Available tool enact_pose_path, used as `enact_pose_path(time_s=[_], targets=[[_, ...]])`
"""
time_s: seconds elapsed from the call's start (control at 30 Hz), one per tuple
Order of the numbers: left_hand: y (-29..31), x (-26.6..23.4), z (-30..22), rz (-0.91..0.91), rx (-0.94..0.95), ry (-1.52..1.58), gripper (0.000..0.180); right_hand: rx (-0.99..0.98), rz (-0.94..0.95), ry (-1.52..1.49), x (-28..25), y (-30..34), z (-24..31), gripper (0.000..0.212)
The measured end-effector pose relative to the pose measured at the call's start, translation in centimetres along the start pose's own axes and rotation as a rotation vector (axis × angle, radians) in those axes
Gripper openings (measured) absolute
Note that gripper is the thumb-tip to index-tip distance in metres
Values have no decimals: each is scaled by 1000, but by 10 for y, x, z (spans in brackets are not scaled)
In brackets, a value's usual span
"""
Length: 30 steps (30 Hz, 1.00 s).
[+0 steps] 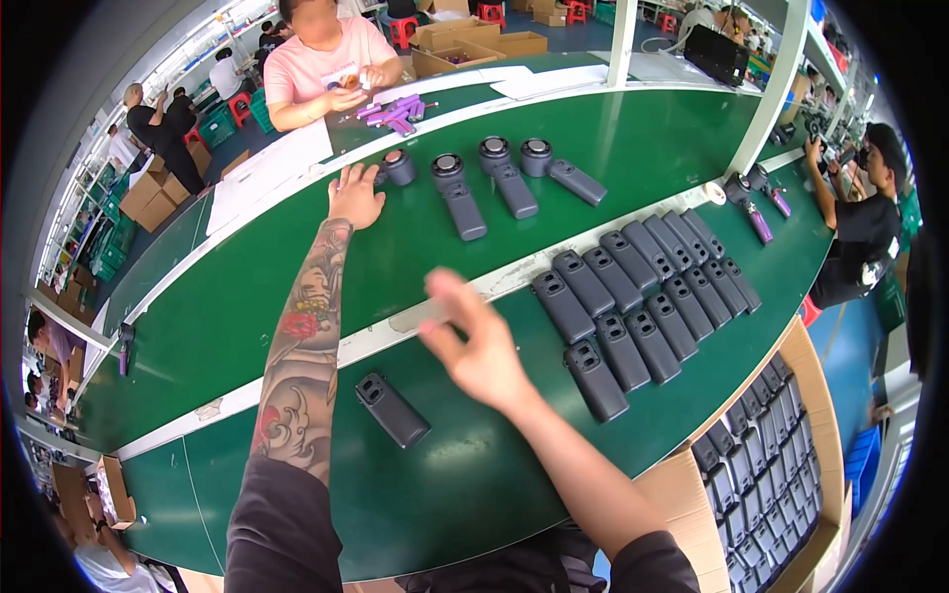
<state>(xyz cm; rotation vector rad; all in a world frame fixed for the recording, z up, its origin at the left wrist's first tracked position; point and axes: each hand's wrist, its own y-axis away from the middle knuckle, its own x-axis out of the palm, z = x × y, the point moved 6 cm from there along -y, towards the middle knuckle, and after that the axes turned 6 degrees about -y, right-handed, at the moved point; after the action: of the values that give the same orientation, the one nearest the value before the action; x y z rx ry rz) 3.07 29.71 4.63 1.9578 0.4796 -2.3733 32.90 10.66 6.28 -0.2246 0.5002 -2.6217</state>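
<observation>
My left hand [358, 198] reaches to the far side of the green bench, fingers curled over part of a dark grey round-headed handheld device [397, 167]; the hand hides the rest. My right hand [476, 346] hovers over the near part, slightly blurred, thumb and fingers apart with nothing between them. Below it lies a single dark grey handle casing [393, 409]. Three more round-headed devices, a left one [459, 198], a middle one [508, 178] and a right one [563, 170], rest beyond my right hand.
Rows of dark grey casings [652, 336] lie at the right. A carton [833, 435] packed with similar casings stands at the bench's right edge. A white rail [395, 324] crosses the bench. Across from me, a person in pink [331, 64] sits by purple parts [397, 114].
</observation>
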Motion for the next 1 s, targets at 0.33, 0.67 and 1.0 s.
enact_pose_path(time_s=[0.33, 0.67, 1.0], targets=[[-2, -20, 2, -66, 175, 168, 44, -230, 472, 735, 70, 43, 3, 46], [78, -46, -7, -11, 317, 50, 30, -333, 136, 699, 43, 28, 7, 42], [220, -66, -37, 204, -253, 1690, 35, 130, -224, 7, -1, 4, -14, 38]])
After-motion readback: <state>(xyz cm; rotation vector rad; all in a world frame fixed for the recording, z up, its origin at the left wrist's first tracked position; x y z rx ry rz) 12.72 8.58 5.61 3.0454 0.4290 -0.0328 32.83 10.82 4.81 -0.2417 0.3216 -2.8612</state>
